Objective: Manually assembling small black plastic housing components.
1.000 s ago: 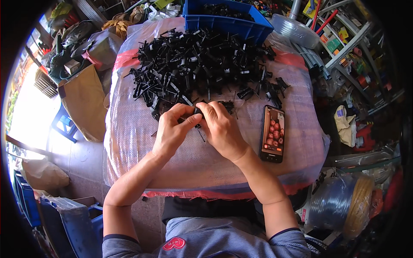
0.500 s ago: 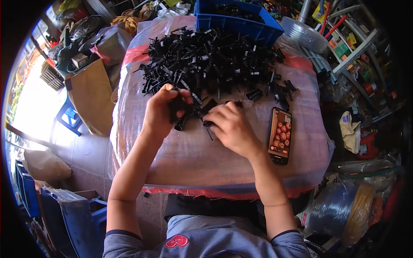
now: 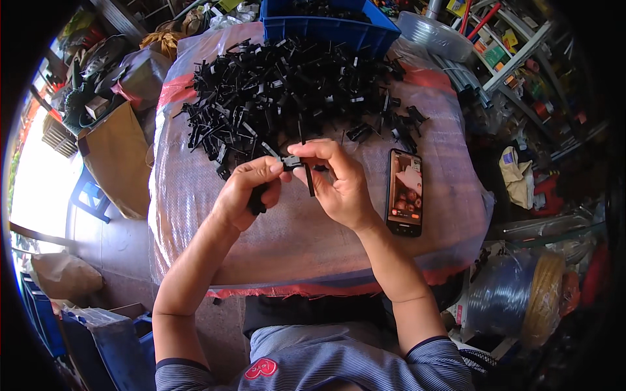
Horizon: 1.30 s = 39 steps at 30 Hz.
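Observation:
My left hand (image 3: 242,194) pinches a small black plastic part (image 3: 291,163) between thumb and forefinger, over the near side of the pile. A second dark piece (image 3: 258,199) is tucked under its curled fingers. From the other side, my right hand (image 3: 339,184) grips the same part, its fingertips on the right end. A thin black strip (image 3: 310,180) points down beside the right thumb; I cannot tell if it belongs to the part. Beyond both hands spreads a large pile of similar black plastic parts (image 3: 261,98).
The parts lie on a woven plastic sheet (image 3: 313,254) over the work surface. At its back stands a blue crate (image 3: 332,32) with more black pieces. A phone (image 3: 404,192) lies right of my hands. Wrapped tubing coils (image 3: 502,293) sit lower right, a blue stool (image 3: 91,195) at left.
My hands have come together, and the right one has lifted from the near edge of the pile to meet the part in the left. The view has shifted, moving the scene slightly left.

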Each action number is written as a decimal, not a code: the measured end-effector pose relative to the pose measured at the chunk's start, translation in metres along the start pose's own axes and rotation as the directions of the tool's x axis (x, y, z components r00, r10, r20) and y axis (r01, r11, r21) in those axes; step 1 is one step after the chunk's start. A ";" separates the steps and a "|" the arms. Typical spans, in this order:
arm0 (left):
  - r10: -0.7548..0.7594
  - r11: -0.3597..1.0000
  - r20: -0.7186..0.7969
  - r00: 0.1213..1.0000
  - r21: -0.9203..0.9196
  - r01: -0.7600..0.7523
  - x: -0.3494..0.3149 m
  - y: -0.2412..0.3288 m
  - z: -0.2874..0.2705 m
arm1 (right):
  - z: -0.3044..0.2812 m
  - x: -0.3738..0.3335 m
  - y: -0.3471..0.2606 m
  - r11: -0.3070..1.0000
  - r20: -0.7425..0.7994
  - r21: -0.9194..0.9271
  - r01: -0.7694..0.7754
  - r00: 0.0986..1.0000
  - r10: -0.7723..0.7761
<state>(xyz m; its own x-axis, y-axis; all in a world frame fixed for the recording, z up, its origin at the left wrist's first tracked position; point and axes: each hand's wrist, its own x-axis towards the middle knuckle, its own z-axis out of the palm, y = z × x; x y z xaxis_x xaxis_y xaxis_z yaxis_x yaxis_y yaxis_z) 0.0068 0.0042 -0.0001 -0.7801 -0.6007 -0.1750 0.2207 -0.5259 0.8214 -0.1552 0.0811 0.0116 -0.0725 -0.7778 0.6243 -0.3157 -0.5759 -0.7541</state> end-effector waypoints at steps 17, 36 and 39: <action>0.410 0.807 -0.205 0.889 0.536 -0.248 -0.005 -0.004 0.018 | -0.002 -0.002 0.004 0.983 0.028 0.005 -0.183 0.983 0.183; 0.745 0.210 0.167 0.645 0.860 -0.465 -0.014 0.002 0.026 | -0.005 -0.008 0.029 0.526 0.343 0.638 -0.562 0.820 0.459; 0.353 0.869 -0.301 0.886 0.455 -0.192 -0.006 0.017 0.009 | -0.006 0.000 -0.001 0.966 0.219 0.078 -0.245 0.950 0.223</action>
<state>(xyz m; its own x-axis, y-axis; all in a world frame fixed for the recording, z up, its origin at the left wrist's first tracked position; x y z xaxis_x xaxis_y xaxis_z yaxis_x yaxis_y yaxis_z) 0.0099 0.0043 0.0199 -0.4365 -0.8993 -0.0282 0.0754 -0.0678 0.9948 -0.1610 0.0830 0.0139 0.0680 -0.9224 0.3801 -0.2138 -0.3856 -0.8975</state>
